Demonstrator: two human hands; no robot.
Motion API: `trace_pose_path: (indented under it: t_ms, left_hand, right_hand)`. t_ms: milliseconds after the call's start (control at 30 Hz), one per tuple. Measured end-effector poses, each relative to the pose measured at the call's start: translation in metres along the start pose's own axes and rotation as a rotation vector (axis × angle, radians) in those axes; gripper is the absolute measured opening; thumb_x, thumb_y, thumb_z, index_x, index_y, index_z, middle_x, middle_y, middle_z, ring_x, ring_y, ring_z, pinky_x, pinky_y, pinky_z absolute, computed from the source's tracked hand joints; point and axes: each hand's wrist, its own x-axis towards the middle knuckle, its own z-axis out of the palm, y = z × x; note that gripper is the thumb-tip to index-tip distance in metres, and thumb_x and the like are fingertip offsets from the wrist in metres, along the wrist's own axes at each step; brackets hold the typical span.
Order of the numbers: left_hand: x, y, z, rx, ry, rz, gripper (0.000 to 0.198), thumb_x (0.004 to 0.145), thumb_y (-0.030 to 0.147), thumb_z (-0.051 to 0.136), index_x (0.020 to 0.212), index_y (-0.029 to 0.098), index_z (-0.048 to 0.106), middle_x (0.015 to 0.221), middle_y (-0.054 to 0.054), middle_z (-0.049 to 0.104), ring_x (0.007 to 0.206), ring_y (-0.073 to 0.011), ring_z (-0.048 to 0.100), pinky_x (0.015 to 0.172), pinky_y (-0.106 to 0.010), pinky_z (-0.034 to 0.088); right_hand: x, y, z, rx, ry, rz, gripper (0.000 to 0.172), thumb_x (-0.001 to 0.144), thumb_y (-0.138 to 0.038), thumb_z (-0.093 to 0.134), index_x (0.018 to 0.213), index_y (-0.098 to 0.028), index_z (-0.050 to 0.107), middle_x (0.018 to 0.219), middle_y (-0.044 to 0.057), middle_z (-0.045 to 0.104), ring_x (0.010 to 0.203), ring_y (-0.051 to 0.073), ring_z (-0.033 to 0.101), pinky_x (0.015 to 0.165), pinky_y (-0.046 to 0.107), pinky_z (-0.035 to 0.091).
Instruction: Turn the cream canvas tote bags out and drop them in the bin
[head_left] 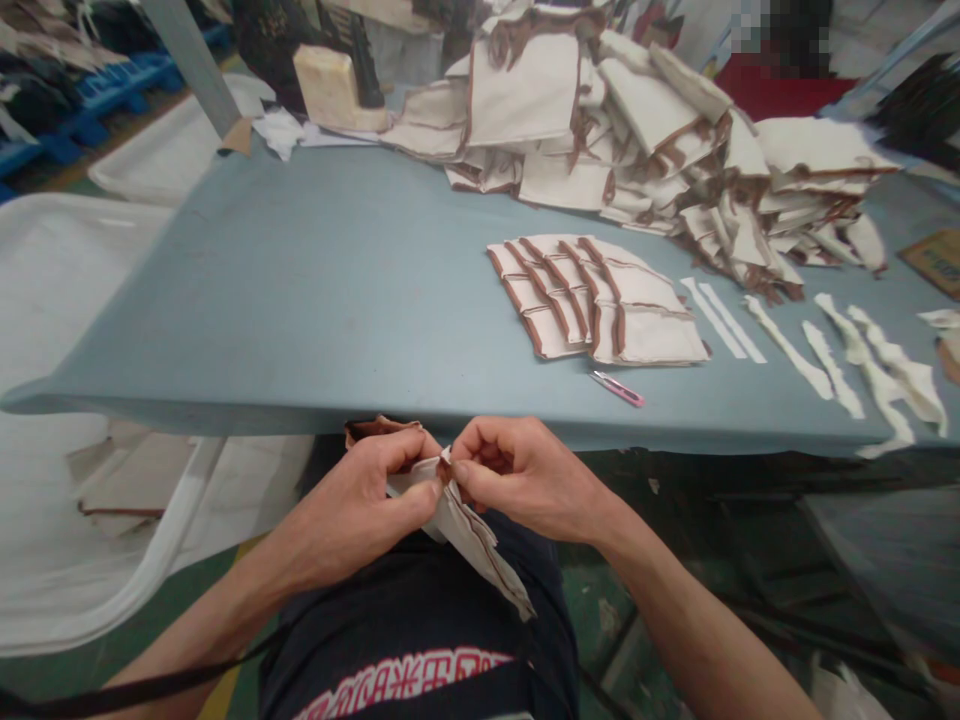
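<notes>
A white fabric piece with brown edging hangs over my lap, just below the table's front edge. My left hand grips it, thumb pressed on the cloth near a corner. Beside it, my right hand pinches the same corner between thumb and fingers, and the two hands almost touch. Part of the fabric is hidden behind my left hand. On the table just ahead lies a small pink-handled thread snipper or cutter. Behind that tool, several brown-edged white fabric pieces lie fanned in an overlapping row.
A large heap of white, brown-edged fabric pieces covers the back of the blue-grey table. White strips lie at the right. A yellowish block stands at the back left. White plastic tubs are at the left.
</notes>
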Motion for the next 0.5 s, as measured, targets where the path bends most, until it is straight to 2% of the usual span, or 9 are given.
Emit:
trace_pose_path:
  t_ms: [100,300,500]
  left_hand:
    - [-0.001,0.002,-0.001,-0.01,-0.003,-0.009,0.021,0.086,0.034,0.053,0.082,0.02,0.067,0.081,0.001,0.065,0.079,-0.0204,0.06,0.071,-0.03,0.043]
    - [-0.003,0.001,-0.006,-0.002,-0.011,0.018,0.036,0.094,0.045,0.051,0.075,0.019,0.067,0.078,0.0,0.064,0.075,-0.019,0.059,0.069,-0.029,0.043]
    - [-0.003,-0.005,0.001,0.002,0.082,0.097,0.032,0.095,0.034,0.05,0.076,0.017,0.068,0.078,0.0,0.067,0.075,-0.0172,0.059,0.069,-0.028,0.044]
  right_hand:
    - [0.001,0.0,-0.001,0.01,-0.007,0.013,0.008,0.088,-0.023,0.061,0.084,-0.017,0.065,0.067,-0.002,0.064,0.059,0.012,0.057,0.051,0.021,0.04]
    - [0.0,-0.004,0.0,-0.07,-0.011,-0.023,0.005,0.084,-0.017,0.061,0.081,-0.017,0.065,0.067,-0.004,0.061,0.059,0.01,0.053,0.051,0.02,0.038]
    - [-0.005,-0.01,0.012,-0.275,0.164,-0.076,0.007,0.083,-0.014,0.063,0.078,-0.019,0.062,0.065,-0.005,0.06,0.057,0.01,0.053,0.054,0.021,0.037]
